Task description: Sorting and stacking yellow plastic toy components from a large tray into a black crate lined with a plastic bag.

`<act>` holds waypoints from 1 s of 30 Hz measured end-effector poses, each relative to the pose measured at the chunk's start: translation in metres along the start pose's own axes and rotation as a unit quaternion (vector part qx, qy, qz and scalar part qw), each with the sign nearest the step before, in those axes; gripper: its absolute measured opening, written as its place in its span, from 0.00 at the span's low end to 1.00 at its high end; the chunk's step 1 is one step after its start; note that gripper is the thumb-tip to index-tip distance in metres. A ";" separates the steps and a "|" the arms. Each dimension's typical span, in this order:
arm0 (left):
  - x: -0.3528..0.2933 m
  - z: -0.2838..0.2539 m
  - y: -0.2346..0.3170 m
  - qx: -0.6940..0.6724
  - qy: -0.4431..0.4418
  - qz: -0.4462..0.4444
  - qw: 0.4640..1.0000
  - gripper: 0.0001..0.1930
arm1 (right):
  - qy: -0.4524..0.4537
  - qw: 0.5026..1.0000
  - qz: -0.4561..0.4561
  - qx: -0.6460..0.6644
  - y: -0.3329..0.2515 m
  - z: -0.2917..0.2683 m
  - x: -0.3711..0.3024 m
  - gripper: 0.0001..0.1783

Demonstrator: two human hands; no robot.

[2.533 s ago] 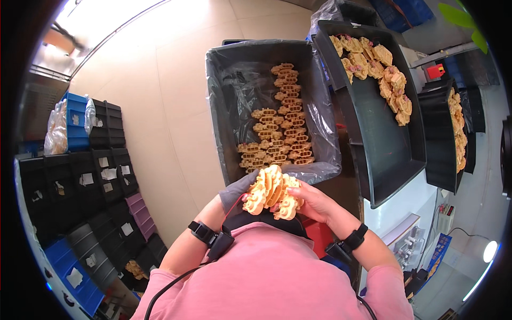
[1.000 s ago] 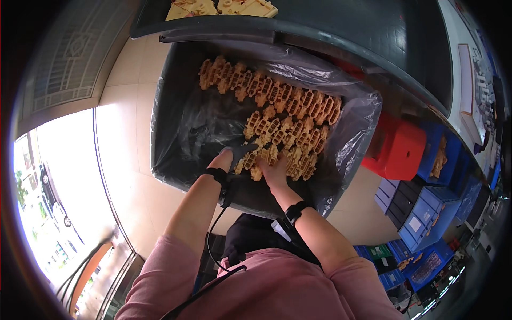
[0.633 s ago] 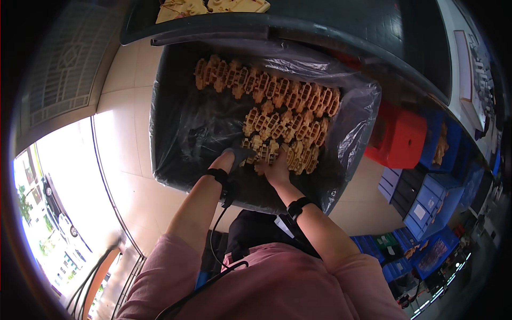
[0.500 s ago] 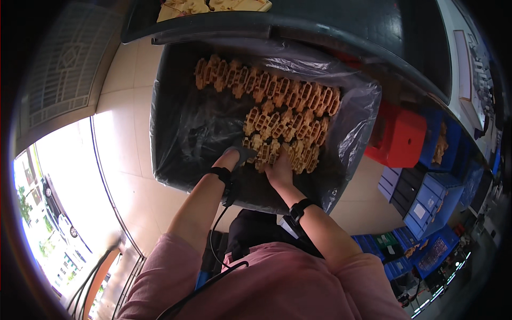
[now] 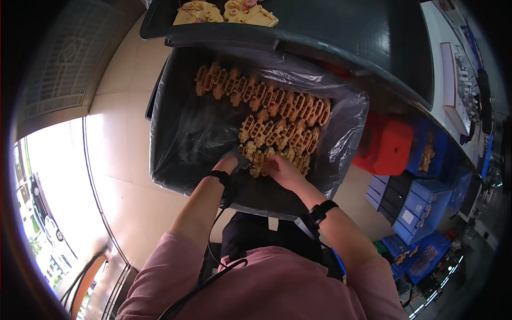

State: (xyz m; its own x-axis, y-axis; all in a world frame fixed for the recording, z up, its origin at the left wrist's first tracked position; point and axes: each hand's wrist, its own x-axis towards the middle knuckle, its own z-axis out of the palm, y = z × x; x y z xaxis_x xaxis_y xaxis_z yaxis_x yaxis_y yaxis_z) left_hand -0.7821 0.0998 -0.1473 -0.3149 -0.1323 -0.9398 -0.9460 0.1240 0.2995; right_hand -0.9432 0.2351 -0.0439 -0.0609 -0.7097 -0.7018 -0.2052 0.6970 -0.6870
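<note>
Rows of tan moulded parts [image 5: 264, 96] with oblong openings stand side by side in a bin [image 5: 178, 160] lined with clear plastic film. My left hand [image 5: 230, 161] reaches in at the left end of the nearest row. Something grey covers its fingers, so their grip is hidden; they are against or close beside the end part. My right hand [image 5: 288, 172] comes over the same row from the right. Its fingers are bent together on one tan part [image 5: 257, 162], and the fingertips are partly hidden among the parts. Both wrists wear black bands.
A dark table [image 5: 341, 26] overhangs the bin's far side, with larger cream-coloured parts [image 5: 198, 13] on it. To the right stand a red container [image 5: 386, 144] and stacked blue crates [image 5: 418, 205]. A cable [image 5: 209, 245] runs along my left arm.
My right hand has turned and shifted slightly, its forearm now coming in more from the right. My left hand stays near the row's left end. The whole view has shifted a little.
</note>
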 end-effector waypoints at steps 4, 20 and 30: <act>0.000 -0.001 -0.014 0.040 -0.023 0.005 0.999 0.28 | 0.030 0.998 -0.024 0.050 -0.071 -0.067 -0.045 0.18; -0.285 -0.028 0.076 -0.549 0.238 0.249 0.761 0.27 | 0.372 0.735 -0.424 -0.377 -0.347 -0.314 0.113 0.38; -0.289 -0.036 0.205 -0.602 0.206 0.336 0.695 0.27 | 0.233 0.770 -0.401 -0.437 -0.317 -0.329 0.103 0.35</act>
State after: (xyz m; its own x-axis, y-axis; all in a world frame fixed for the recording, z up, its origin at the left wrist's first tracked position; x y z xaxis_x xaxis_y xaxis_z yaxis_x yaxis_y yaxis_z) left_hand -0.8877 0.1277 0.1920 -0.4772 -0.7432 -0.4690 0.1242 -0.5853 0.8012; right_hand -1.2054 -0.0924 0.1633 0.1258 -0.9780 0.1663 -0.9269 -0.1756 -0.3316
